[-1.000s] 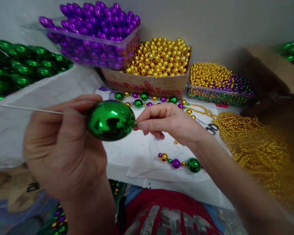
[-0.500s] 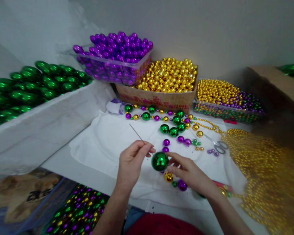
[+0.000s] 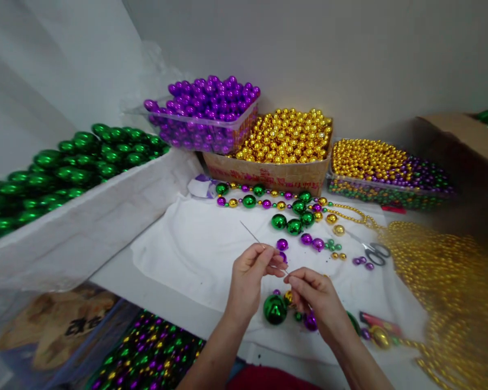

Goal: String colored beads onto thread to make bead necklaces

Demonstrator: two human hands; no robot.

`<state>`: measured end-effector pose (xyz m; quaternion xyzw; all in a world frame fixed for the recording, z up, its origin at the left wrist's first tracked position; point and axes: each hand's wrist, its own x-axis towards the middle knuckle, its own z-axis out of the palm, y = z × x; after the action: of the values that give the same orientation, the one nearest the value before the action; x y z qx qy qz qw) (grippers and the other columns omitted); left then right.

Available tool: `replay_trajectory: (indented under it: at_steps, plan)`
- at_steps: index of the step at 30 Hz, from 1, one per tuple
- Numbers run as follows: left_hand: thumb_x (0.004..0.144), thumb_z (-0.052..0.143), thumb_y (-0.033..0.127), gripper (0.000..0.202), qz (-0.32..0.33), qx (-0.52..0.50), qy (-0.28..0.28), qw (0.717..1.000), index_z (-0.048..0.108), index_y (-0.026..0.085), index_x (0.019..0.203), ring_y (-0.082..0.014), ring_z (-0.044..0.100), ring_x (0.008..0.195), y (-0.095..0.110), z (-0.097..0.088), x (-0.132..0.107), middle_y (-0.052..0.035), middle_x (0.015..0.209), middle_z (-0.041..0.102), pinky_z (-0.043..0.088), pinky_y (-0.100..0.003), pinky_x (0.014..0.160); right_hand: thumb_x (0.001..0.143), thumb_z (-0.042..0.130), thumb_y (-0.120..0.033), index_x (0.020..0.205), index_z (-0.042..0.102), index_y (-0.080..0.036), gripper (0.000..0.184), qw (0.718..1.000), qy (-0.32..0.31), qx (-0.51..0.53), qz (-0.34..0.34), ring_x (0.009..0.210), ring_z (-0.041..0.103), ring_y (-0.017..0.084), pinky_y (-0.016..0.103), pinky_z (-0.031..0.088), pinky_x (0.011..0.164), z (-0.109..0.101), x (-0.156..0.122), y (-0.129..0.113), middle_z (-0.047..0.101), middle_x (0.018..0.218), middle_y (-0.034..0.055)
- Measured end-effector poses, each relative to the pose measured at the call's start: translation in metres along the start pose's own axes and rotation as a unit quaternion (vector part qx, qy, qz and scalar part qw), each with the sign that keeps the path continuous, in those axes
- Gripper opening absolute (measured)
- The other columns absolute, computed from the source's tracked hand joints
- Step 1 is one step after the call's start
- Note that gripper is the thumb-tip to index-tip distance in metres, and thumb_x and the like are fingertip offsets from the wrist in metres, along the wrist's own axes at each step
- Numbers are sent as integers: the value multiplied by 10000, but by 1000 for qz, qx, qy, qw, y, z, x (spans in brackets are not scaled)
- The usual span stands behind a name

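My left hand (image 3: 250, 276) pinches a long thin needle (image 3: 252, 234) that points up and to the left. My right hand (image 3: 317, 300) is pinched shut just right of it, at the needle's near end, on something too small to make out. A large green bead (image 3: 275, 309) hangs or rests just below both hands, beside a gold bead (image 3: 288, 297) and a purple bead (image 3: 310, 322) of the same strand. Both hands hover over a white cloth (image 3: 199, 249).
Loose green, purple and gold beads (image 3: 295, 222) lie on the cloth, with scissors (image 3: 374, 253) to the right. Behind stand a tub of purple beads (image 3: 205, 116), a box of gold beads (image 3: 284, 141) and a tray of small beads (image 3: 384, 165). Green beads (image 3: 65, 170) fill the left bin; gold strands (image 3: 443, 281) pile at right.
The hands moved away from the camera and down to the cloth. The large green bead slid off the needle and now sits below the hands on the strand.
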<state>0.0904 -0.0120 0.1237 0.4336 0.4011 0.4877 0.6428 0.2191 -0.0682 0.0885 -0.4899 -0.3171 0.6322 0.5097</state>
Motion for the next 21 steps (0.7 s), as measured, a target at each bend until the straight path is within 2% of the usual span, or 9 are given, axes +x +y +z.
replay_trajectory:
  at_steps: [3,5,7,10,11,13,14,16,21]
  plan:
    - [825,607,309,169,-2,-46,17,999,584,146,787,-146,640,667,-1,-2,1,-21,726,645,517,-234,560,736,706,-400,732,609,-153,265,998,8,62,14,381,282,36,185,156,387,-3,-1,-6,453,461,-69]
    - [840,589,317,167,1,-61,-5,998,582,154,806,-149,641,692,0,-3,1,-25,763,647,520,-250,596,730,717,-373,741,619,-150,244,996,-13,89,11,409,294,41,187,179,400,-6,-2,-13,448,477,-64]
    - [850,572,346,191,-4,-64,-72,995,599,179,938,-171,645,798,0,-3,1,-51,898,660,526,-303,712,741,712,-342,756,630,-152,208,992,-40,116,-9,453,337,54,191,227,430,-9,-2,-24,459,513,-51]
    - [787,651,335,406,-28,-5,-229,973,562,227,1168,-209,595,1006,-5,0,0,-77,1086,635,453,-356,907,778,674,-293,753,624,-165,139,983,-63,166,-53,472,312,62,191,237,444,-12,-1,-46,411,523,-55]
    - [764,673,310,419,-35,39,-272,961,577,226,1163,-210,586,1013,-8,1,0,-72,1072,641,442,-342,911,787,662,-282,752,619,-170,124,980,-63,178,-65,463,276,62,188,220,434,-13,-1,-54,375,516,-63]
    - [768,656,279,271,-37,144,-315,937,652,200,1027,-198,592,931,-13,2,0,-55,959,662,454,-299,836,797,646,-270,761,610,-180,103,976,-56,193,-86,454,196,67,180,188,412,-16,-4,-71,288,509,-78]
    - [790,623,281,189,-36,193,-318,928,672,185,945,-187,592,868,-15,2,0,-49,896,663,456,-282,783,803,639,-269,766,606,-184,99,974,-50,200,-98,455,165,71,175,180,404,-18,-7,-79,248,513,-82]
    - [832,556,307,186,-41,252,-303,918,673,163,845,-161,577,749,-16,-2,0,-38,781,645,445,-256,689,822,620,-260,777,600,-187,88,967,-33,219,-128,461,132,77,163,180,399,-24,-16,-95,194,528,-84]
    - [840,538,359,234,-95,234,-266,930,633,146,835,-108,520,578,-15,-18,3,-3,622,585,384,-207,542,828,619,-230,789,604,-183,63,954,36,231,-190,469,153,75,152,198,396,-45,-30,-104,197,547,-79]
